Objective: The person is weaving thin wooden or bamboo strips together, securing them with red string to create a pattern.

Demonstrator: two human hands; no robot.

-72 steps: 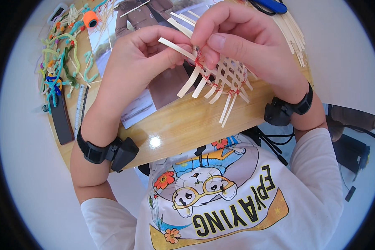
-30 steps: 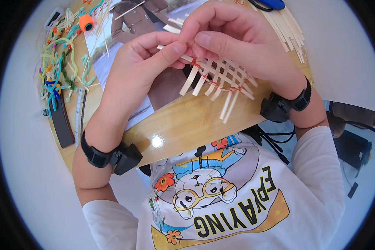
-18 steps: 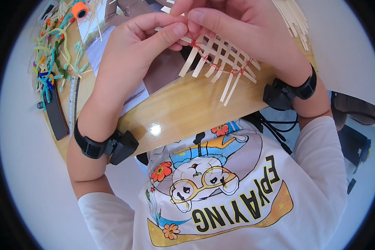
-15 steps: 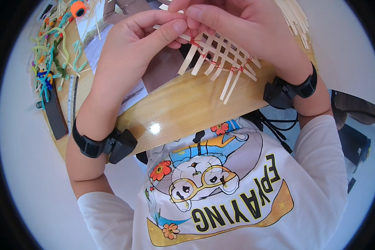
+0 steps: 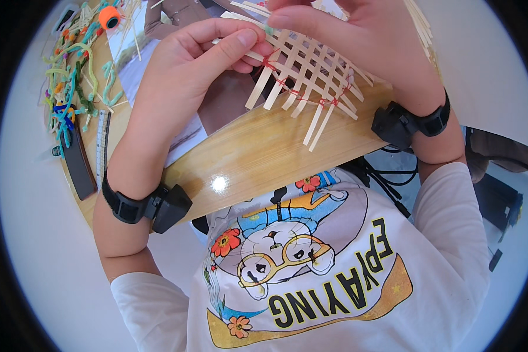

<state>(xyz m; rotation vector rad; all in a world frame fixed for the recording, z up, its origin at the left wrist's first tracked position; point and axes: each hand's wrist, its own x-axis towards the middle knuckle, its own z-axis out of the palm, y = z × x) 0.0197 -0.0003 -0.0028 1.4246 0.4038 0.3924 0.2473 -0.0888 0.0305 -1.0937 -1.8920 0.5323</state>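
A woven lattice of pale wooden strips (image 5: 310, 63) is held up over the table's near edge, its strip ends splayed out toward me. Red thread (image 5: 294, 92) is wound along its lower border. My left hand (image 5: 211, 56) pinches the lattice's left corner between thumb and fingers. Above the lattice, my right hand (image 5: 358, 41) is bent with thumb and fingers drawn close together. The top edge of the picture cuts off part of it, and anything between its fingertips is too small to make out.
Fuzzy craft stems (image 5: 76, 70) lie tangled at the far left, beside an orange spool (image 5: 109, 18). A dark oblong case (image 5: 78, 158) and a clear ruler (image 5: 102, 144) are nearer. Loose wooden strips (image 5: 419, 26) lie far right. A printed picture (image 5: 217, 102) lies under my hands.
My right hand has moved up and right, away from my left fingertips, uncovering more of the lattice. The lattice has shifted slightly left; my left hand still pinches it.
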